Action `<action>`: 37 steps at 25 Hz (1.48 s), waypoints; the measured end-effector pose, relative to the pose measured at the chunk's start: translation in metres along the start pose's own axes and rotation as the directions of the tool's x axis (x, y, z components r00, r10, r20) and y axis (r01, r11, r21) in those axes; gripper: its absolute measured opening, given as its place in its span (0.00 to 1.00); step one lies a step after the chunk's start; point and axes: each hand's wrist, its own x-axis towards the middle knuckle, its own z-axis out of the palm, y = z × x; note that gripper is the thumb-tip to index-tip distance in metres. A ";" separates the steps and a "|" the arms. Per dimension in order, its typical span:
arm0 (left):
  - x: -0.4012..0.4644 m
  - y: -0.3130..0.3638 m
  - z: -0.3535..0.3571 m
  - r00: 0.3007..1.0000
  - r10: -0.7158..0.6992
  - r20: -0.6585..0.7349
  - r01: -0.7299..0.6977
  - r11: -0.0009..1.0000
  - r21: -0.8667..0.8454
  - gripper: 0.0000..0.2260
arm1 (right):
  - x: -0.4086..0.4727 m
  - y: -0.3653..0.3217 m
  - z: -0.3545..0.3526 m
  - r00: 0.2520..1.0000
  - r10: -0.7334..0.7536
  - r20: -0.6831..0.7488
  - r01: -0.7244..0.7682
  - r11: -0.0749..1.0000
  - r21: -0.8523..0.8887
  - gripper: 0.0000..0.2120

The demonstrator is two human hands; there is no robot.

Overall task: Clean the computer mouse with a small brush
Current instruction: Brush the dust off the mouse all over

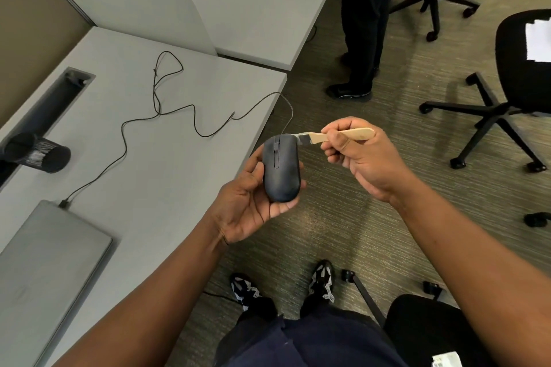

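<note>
Mouse sits top side up in the cupped left hand, held out past the desk edge, over the carpet; thumb on its left flank, fingertips curled under and showing at its right side. Right hand pinches the wooden handle of the small brush between thumb and fingers, bristles touching the mouse's front right corner. Long axis runs away from the person, nearly straight up the frame; button end and wheel point away, rounded tail sits in the palm. Cord leaves the front, loops over the desk to the closed laptop. Risks, as judged: open cradling grip, so a firm sideways stroke could roll the mouse out; tugging the cord could drag the laptop plug.
</note>
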 end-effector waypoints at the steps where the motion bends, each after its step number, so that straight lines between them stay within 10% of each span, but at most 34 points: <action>1: 0.000 0.000 0.000 1.000 0.000 -0.009 0.000 1.000 -0.006 0.20 | 0.000 -0.001 -0.001 1.000 -0.012 -0.001 0.012 1.000 -0.005 0.07; 13: 0.011 0.004 0.001 0.942 0.064 -0.328 -0.116 0.983 -0.140 0.22 | -0.011 -0.005 -0.017 0.966 0.042 0.255 -0.014 0.994 -0.109 0.06; 37: 0.030 0.008 0.013 0.906 0.162 -0.391 -0.217 0.971 -0.101 0.22 | -0.014 0.009 -0.010 0.987 -0.153 0.055 0.159 0.978 -0.133 0.04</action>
